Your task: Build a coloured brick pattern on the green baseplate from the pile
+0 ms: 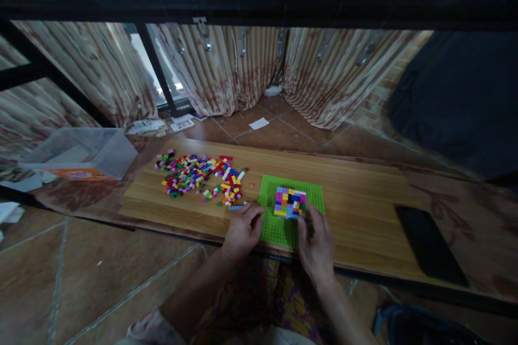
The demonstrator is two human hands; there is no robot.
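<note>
A green studded baseplate (267, 188) lies on the wooden board. On it sits a low, square build of multicoloured toy bricks (290, 202) with a dark gap near its middle. My right hand (318, 242) is at the build's near right corner, thumb on the front edge and fingers along the right side. Beside the plate's left edge, my left hand (243, 232) has its fingers curled together; whatever is between them is hidden. A light-blue brick (234, 207) lies just beyond the left hand, and a single orange brick (251, 186) rests left of the plate.
A heap of loose bricks (190, 172) spreads over the left of the wooden board (364, 194). Farther left stands a clear plastic bin (93, 151). A black phone-like slab (431, 242) lies at the right. A dark metal rail (259, 12) crosses in front of the curtains.
</note>
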